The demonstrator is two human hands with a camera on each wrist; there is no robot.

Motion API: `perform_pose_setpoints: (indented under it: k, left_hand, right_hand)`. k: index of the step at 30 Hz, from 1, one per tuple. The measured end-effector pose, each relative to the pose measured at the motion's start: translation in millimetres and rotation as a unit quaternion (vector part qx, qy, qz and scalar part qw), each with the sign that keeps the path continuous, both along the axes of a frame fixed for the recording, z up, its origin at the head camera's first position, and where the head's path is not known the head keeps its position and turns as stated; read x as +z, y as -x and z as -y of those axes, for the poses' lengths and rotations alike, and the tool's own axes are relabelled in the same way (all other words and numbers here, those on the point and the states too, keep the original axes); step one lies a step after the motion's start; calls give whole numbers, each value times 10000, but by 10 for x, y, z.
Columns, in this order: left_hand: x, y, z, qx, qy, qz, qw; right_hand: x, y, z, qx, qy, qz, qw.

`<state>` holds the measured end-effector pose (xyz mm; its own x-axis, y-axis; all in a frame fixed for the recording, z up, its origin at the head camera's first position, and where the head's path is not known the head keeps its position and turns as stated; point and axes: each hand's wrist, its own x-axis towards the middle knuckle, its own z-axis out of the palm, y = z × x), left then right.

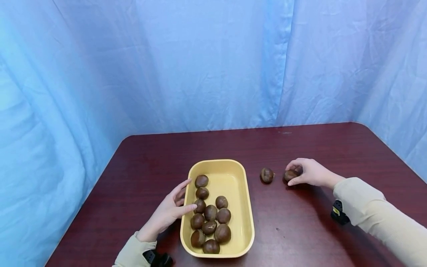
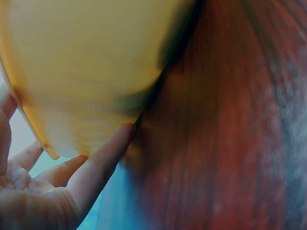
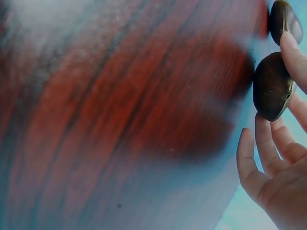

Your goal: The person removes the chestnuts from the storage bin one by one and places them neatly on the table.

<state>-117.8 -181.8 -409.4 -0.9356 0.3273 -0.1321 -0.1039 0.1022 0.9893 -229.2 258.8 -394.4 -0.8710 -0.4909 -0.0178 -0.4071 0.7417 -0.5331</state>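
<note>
Yellow tray with rounded corners, lower centre of the frame: contains eleven brown chestnuts, gathered towards its left side and lower end. Left hand, at the tray's left edge: grips the wall, thumb over the rim, fingers outside. Right hand, right of centre: pinches a single chestnut between thumb and fingers. One loose chestnut: lies between that one and the tray. Dark red-brown table: lies beneath all. Pale blue curtain: fills the upper frame.
</note>
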Motion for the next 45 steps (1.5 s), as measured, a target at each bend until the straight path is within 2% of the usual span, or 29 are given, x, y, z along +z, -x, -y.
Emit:
perform_pose_setpoints:
  k: [8,15,22,34,45]
  left_hand:
    - [-2,-7,-4,4,-12,31,10000]
    - [4,-5,-5,6,-8,18,10000]
    - [2,13,6,-18,-1,27,10000]
    - [-6,2,3,-67,-52,43,10000]
    - [-11,-1,6,-62,-81,28,9999]
  right_hand:
    - [37,-5,12,-33,-12,100,9999]
    - [134,11,27,-113,-2,125,9999]
    - [262,48,114,-127,42,-88,9999]
    - [620,90,573,200,517,-122,9984]
    - [775,144,1104,567,1106,87,9922]
